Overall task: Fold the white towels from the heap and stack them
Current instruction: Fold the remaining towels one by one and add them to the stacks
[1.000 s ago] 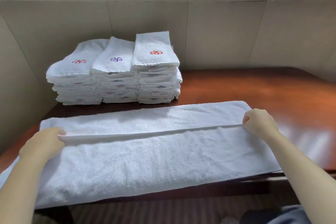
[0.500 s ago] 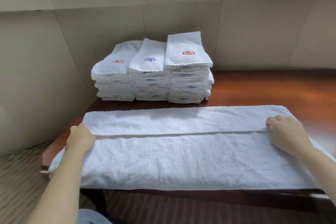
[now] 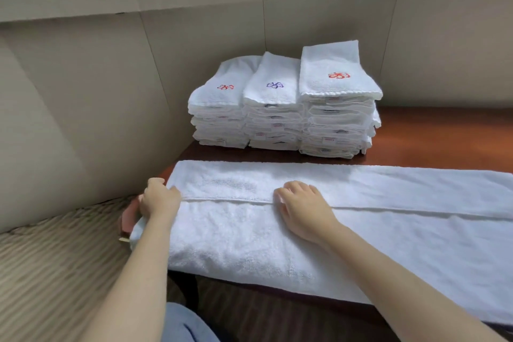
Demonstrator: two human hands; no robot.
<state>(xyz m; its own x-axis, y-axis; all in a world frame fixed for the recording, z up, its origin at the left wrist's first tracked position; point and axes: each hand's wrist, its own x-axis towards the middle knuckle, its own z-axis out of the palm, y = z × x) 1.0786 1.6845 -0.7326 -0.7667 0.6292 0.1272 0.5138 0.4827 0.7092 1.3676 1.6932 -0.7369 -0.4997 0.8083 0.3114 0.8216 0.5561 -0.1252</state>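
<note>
The bench (image 3: 444,133), of reddish-brown wood, stands against a beige panelled wall (image 3: 83,119). A long white towel (image 3: 361,244) lies across the bench's near edge, folded lengthwise so that one hem runs straight along its middle; its right end passes out of view. Behind it, at the wall, three stacks of folded towels (image 3: 277,114) stand side by side, touching. My hands are apart. My left hand (image 3: 159,200) grips the towel's left end, fingers curled over it at the hem line. My right hand (image 3: 302,208) rests palm down on the towel, fingertips at the same hem. Each stack's top towel bears a small embroidered emblem (image 3: 338,75): red, purple, orange-red.
</note>
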